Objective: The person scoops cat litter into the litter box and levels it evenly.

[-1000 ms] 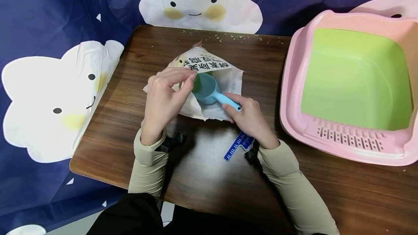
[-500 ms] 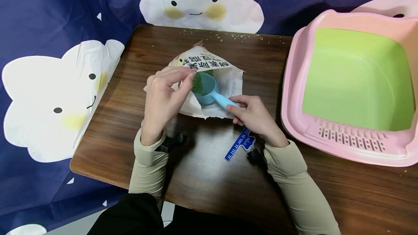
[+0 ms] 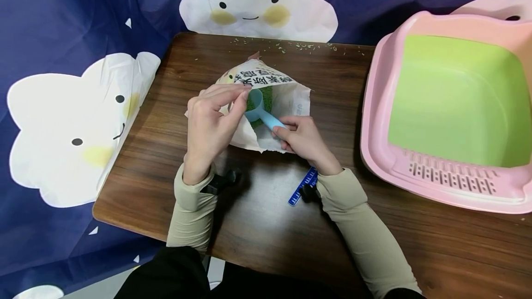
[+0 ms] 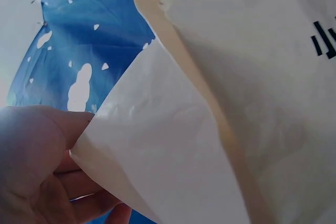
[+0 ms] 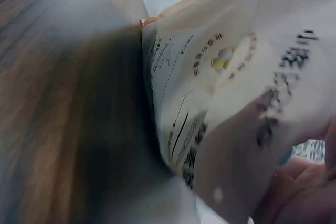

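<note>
In the head view, a white printed paper bag lies on the table with its torn mouth facing the person. Inside it are fine green pellets. My left hand pinches the bag's upper edge between thumb and fingers and keeps the mouth lifted. The left wrist view shows that hand at a corner of the paper. My right hand grips the handle of a light blue scoop, whose bowl is among the pellets, partly behind the left fingers. Bag paper mostly hides the scoop in the right wrist view.
A pink litter box with a green inside stands at the right. A blue ruler lies below the right wrist. Crumbs of pellet are scattered along the back edge of the wooden table.
The right hand first drew slightly back to the right, then moved left and pushed the scoop deeper into the bag. More green pellets show beside the scoop. The left hand stays put.
</note>
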Demonstrator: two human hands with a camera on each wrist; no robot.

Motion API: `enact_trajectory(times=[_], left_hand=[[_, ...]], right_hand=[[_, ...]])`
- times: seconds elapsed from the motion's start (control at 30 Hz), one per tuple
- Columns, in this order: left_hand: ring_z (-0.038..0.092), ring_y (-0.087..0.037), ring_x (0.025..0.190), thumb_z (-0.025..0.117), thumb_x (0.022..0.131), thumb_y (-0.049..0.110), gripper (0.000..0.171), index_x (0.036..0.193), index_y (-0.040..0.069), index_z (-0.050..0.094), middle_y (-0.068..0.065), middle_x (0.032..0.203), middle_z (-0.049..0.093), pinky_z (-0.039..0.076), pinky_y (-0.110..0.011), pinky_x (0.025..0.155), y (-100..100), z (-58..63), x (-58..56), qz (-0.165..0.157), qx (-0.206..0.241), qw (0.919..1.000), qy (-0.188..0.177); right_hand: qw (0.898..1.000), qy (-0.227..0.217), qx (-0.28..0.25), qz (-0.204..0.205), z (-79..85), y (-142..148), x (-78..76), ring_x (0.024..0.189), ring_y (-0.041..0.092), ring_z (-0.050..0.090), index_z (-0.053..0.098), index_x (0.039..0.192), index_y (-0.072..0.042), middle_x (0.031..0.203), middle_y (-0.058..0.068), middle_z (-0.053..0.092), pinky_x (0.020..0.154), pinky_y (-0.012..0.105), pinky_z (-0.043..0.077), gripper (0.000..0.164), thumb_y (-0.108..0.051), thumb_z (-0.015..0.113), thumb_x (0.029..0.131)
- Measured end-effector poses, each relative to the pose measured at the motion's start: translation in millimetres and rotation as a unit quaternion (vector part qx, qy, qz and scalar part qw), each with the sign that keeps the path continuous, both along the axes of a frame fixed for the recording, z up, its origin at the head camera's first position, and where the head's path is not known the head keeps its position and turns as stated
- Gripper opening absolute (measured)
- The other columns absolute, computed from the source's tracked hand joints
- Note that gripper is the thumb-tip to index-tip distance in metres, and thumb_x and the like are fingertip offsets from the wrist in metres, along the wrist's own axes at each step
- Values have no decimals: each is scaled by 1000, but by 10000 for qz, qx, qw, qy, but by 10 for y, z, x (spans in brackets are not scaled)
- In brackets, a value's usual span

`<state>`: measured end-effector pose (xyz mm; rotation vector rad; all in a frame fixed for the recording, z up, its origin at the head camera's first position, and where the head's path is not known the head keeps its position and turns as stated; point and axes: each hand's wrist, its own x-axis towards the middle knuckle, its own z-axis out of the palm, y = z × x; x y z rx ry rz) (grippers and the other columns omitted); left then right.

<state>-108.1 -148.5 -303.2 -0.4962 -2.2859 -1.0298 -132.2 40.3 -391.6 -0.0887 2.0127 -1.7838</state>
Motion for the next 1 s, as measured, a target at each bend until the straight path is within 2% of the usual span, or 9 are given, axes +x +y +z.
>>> enact_trajectory(times=[0.13,0.2,0.47,0.67,0.77,0.87,1.0], left_hand=[[71,-17,92,62,90,8,17,94,3,78,-8,92,76,51,-30,82,-11,-1,-6,33,200,9998,-16],[70,-16,92,63,89,7,16,93,3,78,-8,92,76,51,-30,82,-15,1,-8,34,299,9995,-26],[70,-15,93,64,89,8,16,93,4,78,-7,92,76,51,-29,84,-16,-7,-10,17,336,9994,-42],[71,-17,93,63,90,9,16,94,3,78,-8,93,76,51,-30,85,-3,-1,-4,43,276,9996,10],[71,-17,94,63,90,8,17,94,3,78,-8,94,76,51,-30,85,-6,2,-3,80,231,9997,55],[71,-17,94,62,90,7,17,94,2,78,-8,94,76,51,-30,85,-19,2,-7,71,267,9996,48],[71,-17,93,62,90,7,17,94,2,77,-9,94,76,51,-30,85,-57,7,-14,34,368,9993,-13]], right_hand=[[9990,243,352,-126,81,-38,-1,46,5,52,67,113,0,68,4,63,45,17,43,27,-16,63,91],[9986,229,443,-154,112,-22,-1,46,5,53,67,114,-1,68,4,63,46,17,45,28,-17,65,90],[9996,-72,266,79,104,-47,-48,46,4,51,66,112,2,74,3,67,45,16,44,27,-16,62,92],[9997,115,204,45,138,-193,-89,42,5,49,68,103,4,73,9,67,42,17,41,23,-14,61,91],[10000,58,3,50,146,-228,-112,43,4,48,67,104,7,75,11,67,43,17,42,23,-12,61,92],[9993,-210,-264,140,126,-222,-135,45,5,50,63,112,8,80,13,67,45,16,43,27,-10,60,93],[9978,-467,-274,391,83,-162,-162,55,6,56,58,121,7,90,17,67,49,16,44,30,-7,58,95]])
